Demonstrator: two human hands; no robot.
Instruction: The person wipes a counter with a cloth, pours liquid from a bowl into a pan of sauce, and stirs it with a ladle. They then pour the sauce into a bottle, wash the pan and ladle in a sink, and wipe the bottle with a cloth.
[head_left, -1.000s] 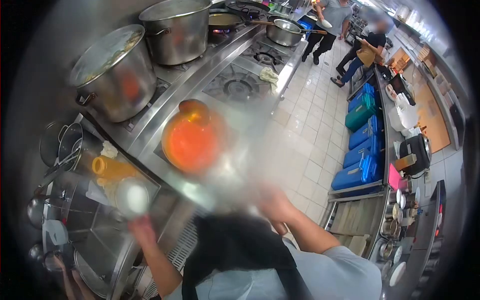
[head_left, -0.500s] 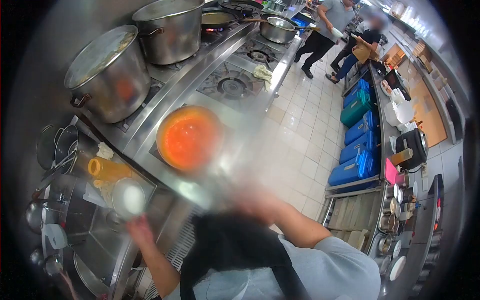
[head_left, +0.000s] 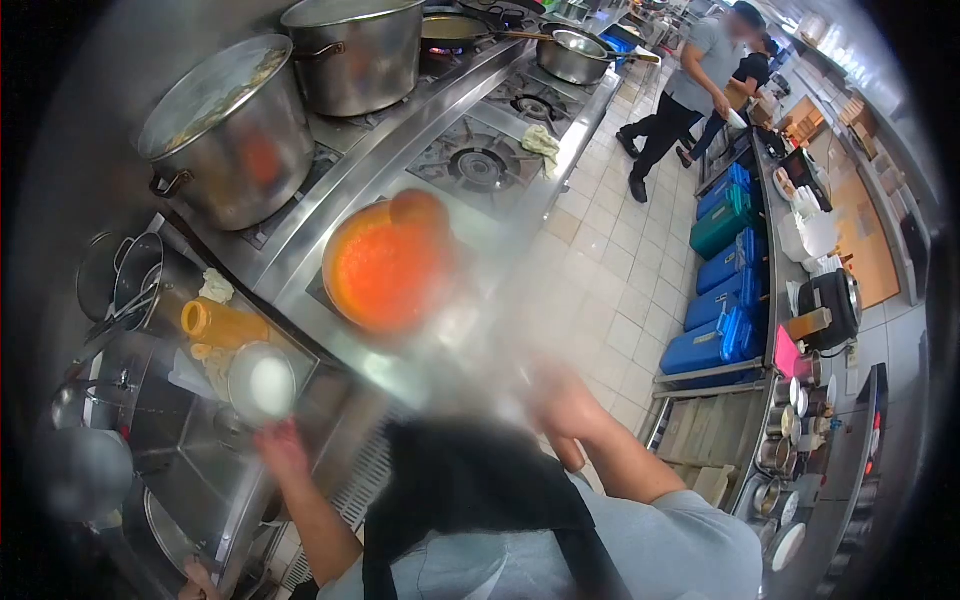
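Note:
My left hand (head_left: 282, 448) grips the near rim of a round metal bowl (head_left: 240, 392) at the counter's edge. Inside the bowl is something smooth and white. My right hand (head_left: 562, 402) is closed around a ladle, whose brown handle end (head_left: 571, 456) sticks out below the fist. The ladle's sauce-coated bowl (head_left: 418, 212) sits at the far side of a round pan (head_left: 333, 272) of bright orange sauce on the stove. Blur hides the middle of the ladle and the pan's near right side.
Two tall stockpots (head_left: 235, 150) stand behind the pan. Bare burners (head_left: 482, 168) and a crumpled cloth (head_left: 541, 143) lie beyond. A yellow-brown jar (head_left: 222, 324) is left. Blue bins (head_left: 712, 345) line the right. Two people stand on the aisle (head_left: 600, 210); another person's hand (head_left: 200, 580) shows lower left.
My right hand has moved right, and the ladle's bowl now shows at the pan's far side. My left hand stays at the metal bowl. Down the aisle, the two people have shifted.

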